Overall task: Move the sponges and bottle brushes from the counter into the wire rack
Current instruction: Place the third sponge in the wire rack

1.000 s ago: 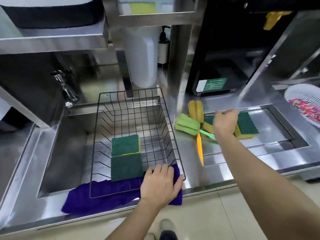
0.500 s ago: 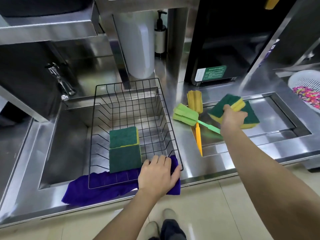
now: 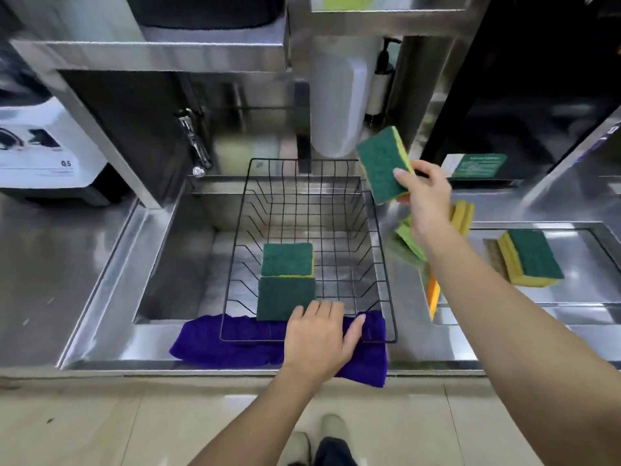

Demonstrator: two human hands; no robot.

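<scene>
A black wire rack (image 3: 386,290) sits in the sink with two green-and-yellow sponges (image 3: 287,260) lying in it, one in front of the other. My left hand (image 3: 319,334) rests flat on the rack's front rim and the purple cloth (image 3: 228,341). My right hand (image 3: 425,193) holds a third green-and-yellow sponge (image 3: 381,163) in the air above the rack's back right corner. Another sponge stack (image 3: 529,258) lies on the counter tray to the right. Two bottle brushes, one green-headed (image 3: 408,238) and one yellow-headed (image 3: 463,213), lie on the counter, partly hidden behind my right forearm.
A faucet (image 3: 196,146) stands at the sink's back left. A white cylinder (image 3: 337,105) and a pump bottle (image 3: 381,85) stand behind the rack. A black appliance (image 3: 524,95) fills the back right, a white machine (image 3: 43,146) the far left.
My right hand lifted one sponge off the counter stack and carried it left to above the rack's back right corner. My left hand stayed on the rack's front rim.
</scene>
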